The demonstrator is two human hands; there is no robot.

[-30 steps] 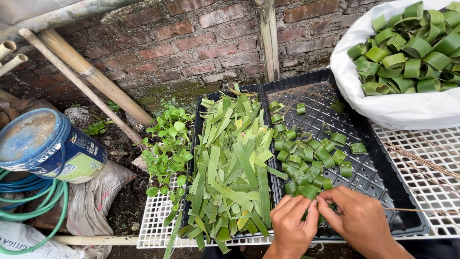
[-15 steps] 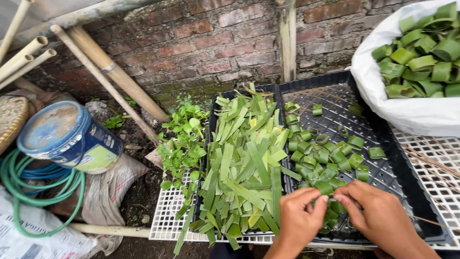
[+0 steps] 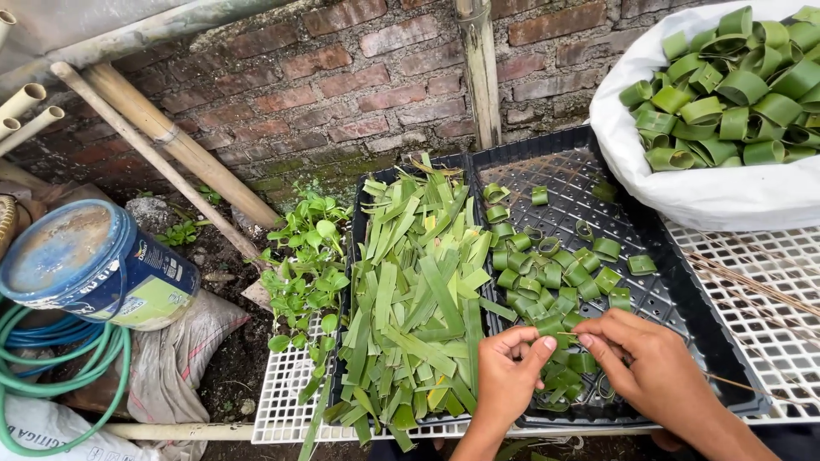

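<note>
Two bare hands (image 3: 589,376), forearms (no sleeves)

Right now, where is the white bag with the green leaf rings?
In the head view, the white bag sits at the upper right, on the white grid, right of the black tray and against the brick wall.

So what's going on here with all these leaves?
A person's left hand and right hand meet over a black tray, pinching a small green leaf ring between their fingers. More rings lie loose in that tray. A pile of flat leaf strips fills the tray to the left, and a white sack at upper right holds many finished rings.
</note>
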